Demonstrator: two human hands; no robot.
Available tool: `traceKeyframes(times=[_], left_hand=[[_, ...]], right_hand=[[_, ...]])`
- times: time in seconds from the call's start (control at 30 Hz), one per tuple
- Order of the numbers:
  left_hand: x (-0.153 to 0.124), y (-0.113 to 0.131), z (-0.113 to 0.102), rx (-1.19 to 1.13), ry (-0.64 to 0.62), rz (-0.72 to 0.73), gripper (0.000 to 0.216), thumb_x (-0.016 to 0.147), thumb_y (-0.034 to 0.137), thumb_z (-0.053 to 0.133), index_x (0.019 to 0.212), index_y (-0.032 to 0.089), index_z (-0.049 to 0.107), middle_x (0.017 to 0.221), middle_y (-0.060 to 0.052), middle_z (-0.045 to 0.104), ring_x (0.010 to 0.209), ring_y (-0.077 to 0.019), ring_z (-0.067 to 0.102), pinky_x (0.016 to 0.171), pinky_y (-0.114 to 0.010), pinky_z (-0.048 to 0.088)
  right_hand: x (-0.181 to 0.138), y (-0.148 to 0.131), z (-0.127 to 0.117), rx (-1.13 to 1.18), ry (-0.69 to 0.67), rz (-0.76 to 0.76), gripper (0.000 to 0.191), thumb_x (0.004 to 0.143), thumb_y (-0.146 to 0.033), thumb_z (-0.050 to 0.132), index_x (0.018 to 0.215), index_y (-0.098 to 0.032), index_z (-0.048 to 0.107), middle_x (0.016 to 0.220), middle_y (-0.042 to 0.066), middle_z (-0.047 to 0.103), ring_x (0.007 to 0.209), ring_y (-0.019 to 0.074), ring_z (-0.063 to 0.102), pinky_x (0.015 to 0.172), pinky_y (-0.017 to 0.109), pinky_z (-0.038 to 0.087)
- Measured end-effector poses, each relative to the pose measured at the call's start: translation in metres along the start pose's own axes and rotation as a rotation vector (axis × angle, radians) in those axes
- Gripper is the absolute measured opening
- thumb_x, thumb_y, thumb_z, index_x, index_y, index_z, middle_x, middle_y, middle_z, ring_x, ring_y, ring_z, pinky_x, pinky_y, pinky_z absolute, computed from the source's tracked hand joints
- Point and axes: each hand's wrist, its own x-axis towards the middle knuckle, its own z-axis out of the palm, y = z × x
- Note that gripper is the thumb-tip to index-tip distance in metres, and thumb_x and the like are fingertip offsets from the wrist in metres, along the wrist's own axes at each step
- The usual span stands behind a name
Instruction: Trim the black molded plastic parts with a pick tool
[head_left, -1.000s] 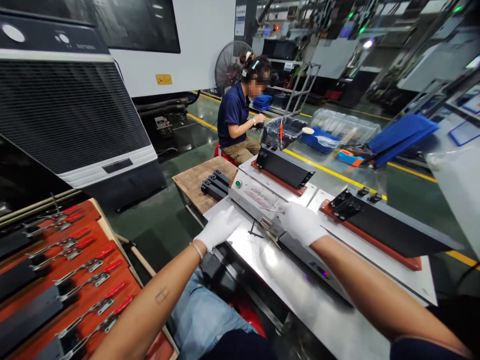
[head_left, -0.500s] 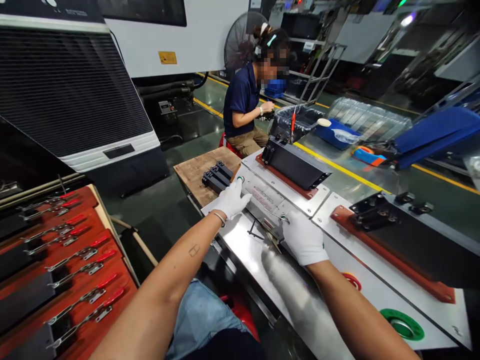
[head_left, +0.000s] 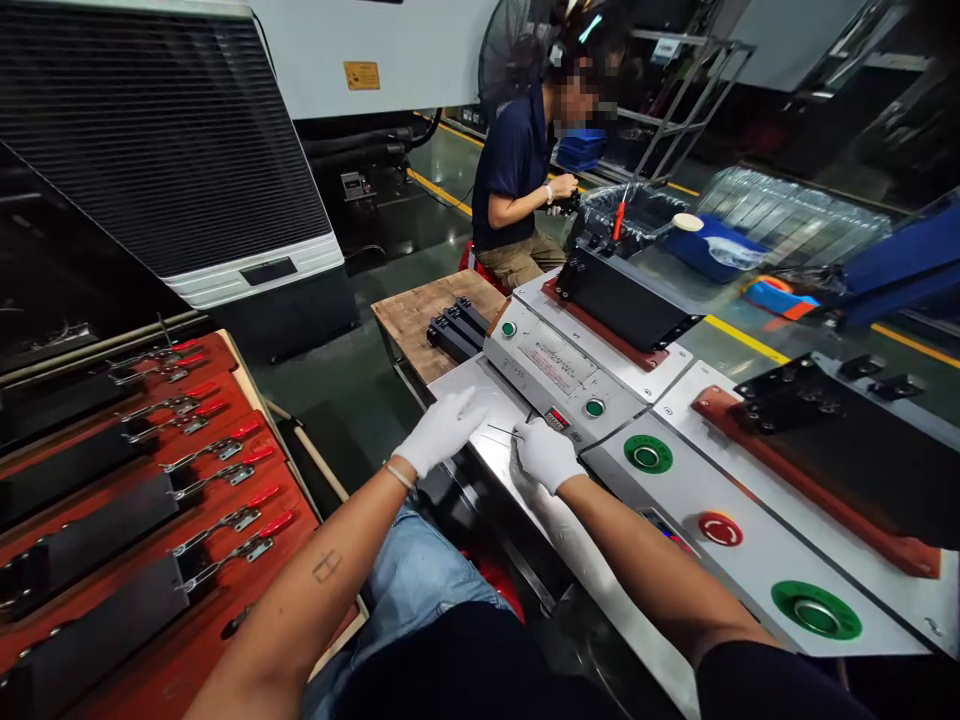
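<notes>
My left hand (head_left: 444,428), in a white glove, lies flat on the steel bench top (head_left: 487,400) with its fingers spread, their tips beside a thin black wire piece (head_left: 501,430). My right hand (head_left: 546,452), also gloved, has its fingers curled and pinches the right end of that wire piece, just in front of the grey control box (head_left: 555,365). The box carries two small green buttons and a small red display (head_left: 556,418).
A panel to the right has two large green buttons (head_left: 646,455) and a red one (head_left: 720,528). Black bars sit on red fixtures (head_left: 626,305) behind it. A red clamp board (head_left: 187,470) is at my left. A co-worker (head_left: 521,170) sits beyond a wooden table (head_left: 420,315).
My left hand drew back from the control box's green button to the bench top. My right hand moved left and closed on the wire piece. My view shifted right and down.
</notes>
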Motion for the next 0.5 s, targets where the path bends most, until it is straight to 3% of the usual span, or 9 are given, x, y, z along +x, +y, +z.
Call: traceKeyframes(times=[0.17,0.27,0.33,0.4,0.5], left_hand=[[-0.081,-0.019,0.007,-0.315,0.082,-0.183,0.055,0.096,0.043,0.052,0.142,0.012,0.056,0.120,-0.013,0.069,0.108,-0.0227,0.066,0.101,-0.038,0.050],[-0.123,-0.020,0.006,-0.417,0.123,-0.288,0.058,0.094,0.043,0.052,0.142,0.012,0.055,0.123,-0.013,0.069,0.110,-0.0225,0.066,0.107,-0.040,0.048],[-0.151,-0.017,0.004,-0.471,0.131,-0.355,0.059,0.092,0.044,0.052,0.142,0.014,0.056,0.126,-0.013,0.069,0.112,-0.0230,0.067,0.109,-0.042,0.048],[-0.180,-0.015,0.004,-0.544,0.143,-0.427,0.062,0.091,0.046,0.053,0.144,0.014,0.055,0.133,-0.013,0.067,0.121,-0.0240,0.065,0.112,-0.041,0.046],[-0.226,-0.018,0.012,-0.650,0.166,-0.560,0.063,0.090,0.050,0.055,0.143,0.015,0.056,0.138,-0.014,0.064,0.127,-0.0255,0.062,0.118,-0.040,0.039]], right_hand=[[-0.016,-0.018,0.034,0.025,-0.010,-0.074,0.040,0.103,-0.047,0.036,0.115,-0.023,0.066,0.121,0.014,0.064,0.097,0.0289,0.068,0.079,0.037,0.051],[-0.033,-0.029,0.054,0.063,0.025,-0.149,0.035,0.102,-0.039,0.039,0.120,-0.025,0.065,0.120,0.014,0.066,0.085,0.0296,0.070,0.071,0.039,0.052],[-0.038,-0.035,0.059,0.081,0.060,-0.187,0.032,0.100,-0.030,0.040,0.113,-0.026,0.069,0.113,0.012,0.069,0.078,0.0289,0.071,0.067,0.039,0.052],[-0.034,-0.037,0.045,0.094,0.118,-0.212,0.030,0.099,-0.029,0.043,0.108,-0.029,0.071,0.109,0.009,0.071,0.083,0.0290,0.072,0.070,0.038,0.054],[-0.017,-0.028,-0.020,0.146,0.341,-0.200,0.036,0.102,-0.031,0.037,0.124,-0.030,0.066,0.125,0.006,0.068,0.112,0.0278,0.066,0.088,0.036,0.054]])
